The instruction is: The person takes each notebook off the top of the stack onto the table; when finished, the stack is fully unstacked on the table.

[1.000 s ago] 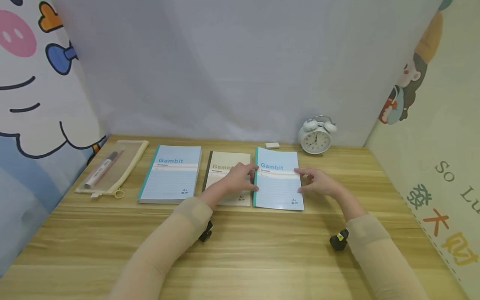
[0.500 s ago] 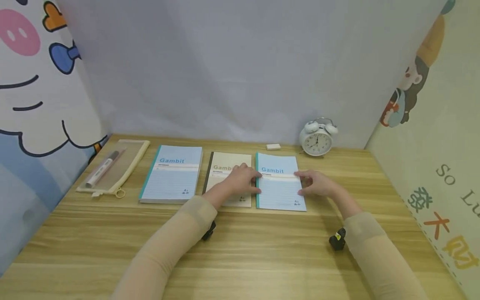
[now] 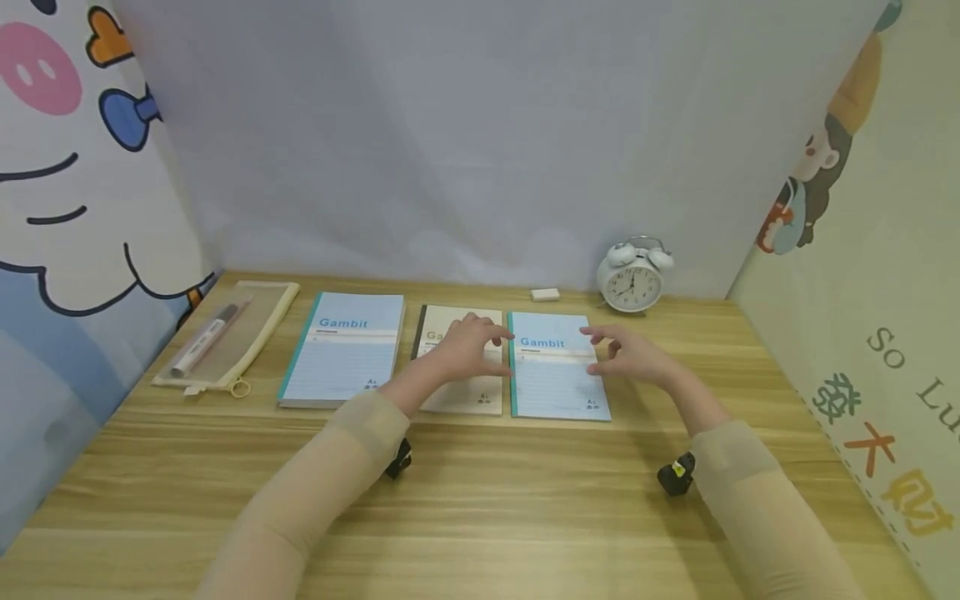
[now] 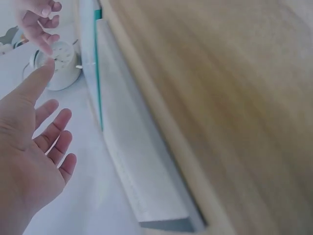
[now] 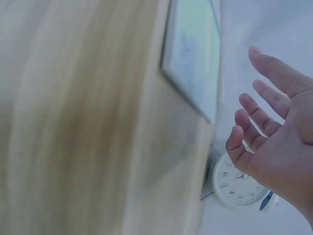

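In the head view, the right-hand blue Gambit notebook (image 3: 558, 383) lies flat with its teal spine to the left. My left hand (image 3: 467, 348) hovers over the beige notebook (image 3: 459, 402), partly covering it, with thumb and fingers spread toward that teal spine. On the other side, my right hand (image 3: 636, 354) is raised by the notebook's right edge, its fingers parted and holding nothing. Both wrist views confirm empty palms: the left hand (image 4: 29, 152) is above the beige notebook (image 4: 132, 122), and the right hand (image 5: 281, 132) is apart from the blue notebook (image 5: 195, 58).
Another, thicker blue notebook (image 3: 345, 358) lies left of the beige one. A mesh pencil pouch (image 3: 258, 333) with a marker (image 3: 202, 340) is at the far left. Behind stand a white eraser (image 3: 545, 295) and a white alarm clock (image 3: 632, 279), near the grey backdrop (image 3: 450, 167).
The right-hand blue notebook has come down flat, its top edge now level with the beige one. Both hands have let go of its sides and lifted slightly.
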Tool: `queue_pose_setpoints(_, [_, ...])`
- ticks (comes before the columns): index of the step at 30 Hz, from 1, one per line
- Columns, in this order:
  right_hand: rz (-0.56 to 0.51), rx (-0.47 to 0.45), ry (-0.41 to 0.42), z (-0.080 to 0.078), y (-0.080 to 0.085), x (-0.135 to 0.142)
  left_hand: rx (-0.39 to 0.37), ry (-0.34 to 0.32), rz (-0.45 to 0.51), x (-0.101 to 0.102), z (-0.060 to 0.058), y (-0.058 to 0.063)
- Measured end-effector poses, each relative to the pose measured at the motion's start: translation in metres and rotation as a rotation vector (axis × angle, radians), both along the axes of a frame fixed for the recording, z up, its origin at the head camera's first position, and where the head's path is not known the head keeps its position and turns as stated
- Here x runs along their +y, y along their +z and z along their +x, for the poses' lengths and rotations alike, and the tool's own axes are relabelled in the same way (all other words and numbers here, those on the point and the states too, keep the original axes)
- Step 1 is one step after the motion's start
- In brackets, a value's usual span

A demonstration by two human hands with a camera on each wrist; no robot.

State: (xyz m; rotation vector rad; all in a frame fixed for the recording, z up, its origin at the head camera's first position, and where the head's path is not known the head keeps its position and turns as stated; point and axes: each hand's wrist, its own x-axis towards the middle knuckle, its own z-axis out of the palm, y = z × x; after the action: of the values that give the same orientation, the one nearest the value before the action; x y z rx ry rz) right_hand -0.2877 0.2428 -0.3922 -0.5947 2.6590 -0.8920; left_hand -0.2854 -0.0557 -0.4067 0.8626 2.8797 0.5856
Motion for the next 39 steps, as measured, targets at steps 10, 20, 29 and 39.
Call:
queue_pose_setpoints(10, [-0.001,0.105,0.065,0.004,0.029,-0.031,0.031,0.008,0.061,-0.031,0.009,0.038])
queue_pose_setpoints(20, [0.025,0.184,0.085,0.009,0.052,-0.066,0.039,0.054,0.147,-0.088,0.02,0.068])
queue_pose_setpoints(29, [-0.021,0.229,0.091,0.018,0.062,-0.111,0.085,0.148,0.229,-0.154,0.029,0.069])
queue_pose_setpoints(39, [-0.117,0.189,0.094,0.028,0.051,-0.164,0.075,0.273,0.211,-0.205,0.042,0.042])
